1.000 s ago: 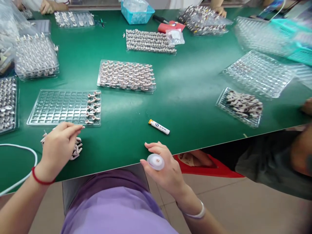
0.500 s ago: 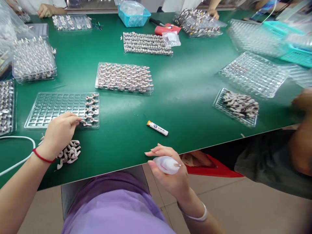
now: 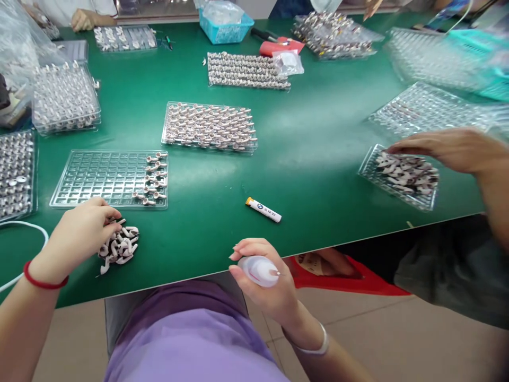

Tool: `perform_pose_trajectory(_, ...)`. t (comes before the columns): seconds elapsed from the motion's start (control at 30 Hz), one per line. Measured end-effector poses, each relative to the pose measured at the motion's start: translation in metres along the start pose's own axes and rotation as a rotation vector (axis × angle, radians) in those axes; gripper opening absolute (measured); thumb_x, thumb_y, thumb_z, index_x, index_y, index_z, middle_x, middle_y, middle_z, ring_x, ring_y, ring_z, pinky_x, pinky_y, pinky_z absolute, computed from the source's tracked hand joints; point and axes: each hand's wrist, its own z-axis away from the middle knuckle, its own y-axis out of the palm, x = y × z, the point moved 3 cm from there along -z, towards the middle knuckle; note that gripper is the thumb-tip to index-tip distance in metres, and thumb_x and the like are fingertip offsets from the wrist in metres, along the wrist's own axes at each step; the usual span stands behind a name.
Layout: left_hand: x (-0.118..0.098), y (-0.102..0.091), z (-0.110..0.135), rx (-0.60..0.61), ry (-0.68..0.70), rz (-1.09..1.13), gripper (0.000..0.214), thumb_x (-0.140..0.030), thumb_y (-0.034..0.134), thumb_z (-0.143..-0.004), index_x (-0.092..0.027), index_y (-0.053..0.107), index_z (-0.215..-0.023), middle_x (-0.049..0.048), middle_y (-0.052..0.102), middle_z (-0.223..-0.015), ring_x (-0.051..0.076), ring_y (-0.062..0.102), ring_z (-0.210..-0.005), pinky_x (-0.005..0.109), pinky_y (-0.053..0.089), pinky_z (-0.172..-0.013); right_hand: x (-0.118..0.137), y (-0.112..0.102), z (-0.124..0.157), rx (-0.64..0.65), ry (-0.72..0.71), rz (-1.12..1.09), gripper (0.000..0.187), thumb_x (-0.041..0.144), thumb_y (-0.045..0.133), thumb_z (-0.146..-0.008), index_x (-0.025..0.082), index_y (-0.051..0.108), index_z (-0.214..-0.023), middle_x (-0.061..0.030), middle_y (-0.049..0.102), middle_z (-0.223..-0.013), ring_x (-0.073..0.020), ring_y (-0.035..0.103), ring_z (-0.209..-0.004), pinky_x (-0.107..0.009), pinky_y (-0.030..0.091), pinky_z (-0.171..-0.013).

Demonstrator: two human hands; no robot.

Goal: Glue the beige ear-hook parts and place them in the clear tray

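My left hand (image 3: 85,233), with a red string at the wrist, is over the upper left edge of a loose pile of small whitish stemmed parts, like earphone shells (image 3: 124,246). Its thumb and forefinger are apart, and I see nothing between them. My right hand (image 3: 274,294) is wrapped round a translucent squeeze bottle (image 3: 258,269) with a thin needle tip, tilted at the table's front edge. Behind the pile lies a clear compartment tray (image 3: 99,178); its right-hand columns hold several of the same parts, the other compartments in view are bare.
A white tube with a BMW mark (image 3: 263,209) lies mid-table. Behind it stands a filled tray (image 3: 210,127). At right, a co-worker's hand (image 3: 449,148) reaches over a tray of loose parts (image 3: 409,175). A white cable (image 3: 34,225) curves at left; a blue basket (image 3: 226,29) stands at back.
My left hand has moved from the tray down to the pile, leaving a part at the filled columns' lower left. A co-worker's hand has come over the right tray. My right hand keeps the bottle.
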Motion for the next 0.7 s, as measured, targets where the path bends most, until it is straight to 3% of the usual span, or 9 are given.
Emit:
perform_pose_trajectory(0.33, -0.012, -0.003, -0.007, 0.049, 0.061, 0.045, 0.019, -0.026, 0.059, -0.082, -0.021, 0.071, -0.068, 0.0022, 0.065, -0.080, 0.018, 0.060, -0.071, 0.027, 0.039, -0.059, -0.002, 0.003, 0.002, 0.041, 0.058, -0.065, 0.018, 0.018, 0.067, -0.082, 0.024, 0.056, -0.093, -0.0033, 0.063, -0.083, -0.0212, 0.064, -0.084, -0.038, 0.057, -0.074)
perform_pose_trajectory(0.57, -0.027, 0.005, 0.008, -0.136, 0.033, 0.333, 0.016, -0.036, 0.055, -0.082, -0.026, 0.067, -0.082, -0.0021, 0.072, -0.073, 0.017, 0.064, -0.063, 0.028, 0.045, -0.060, 0.009, 0.035, -0.016, 0.130, 0.148, -0.218, 0.017, 0.020, 0.066, -0.083, 0.024, 0.054, -0.094, -0.0009, 0.059, -0.084, -0.0149, 0.058, -0.070, -0.030, 0.052, -0.064)
perform_pose_trajectory(0.7, -0.031, 0.005, 0.012, -0.236, 0.045, 0.273, 0.025, -0.039, 0.048, -0.087, -0.025, 0.069, -0.084, 0.0025, 0.073, -0.087, 0.021, 0.067, -0.076, 0.031, 0.047, -0.066, 0.019, 0.056, -0.037, 0.166, 0.068, -0.195, 0.015, 0.020, 0.065, -0.083, 0.023, 0.054, -0.094, -0.0015, 0.060, -0.086, -0.0153, 0.058, -0.074, -0.029, 0.050, -0.066)
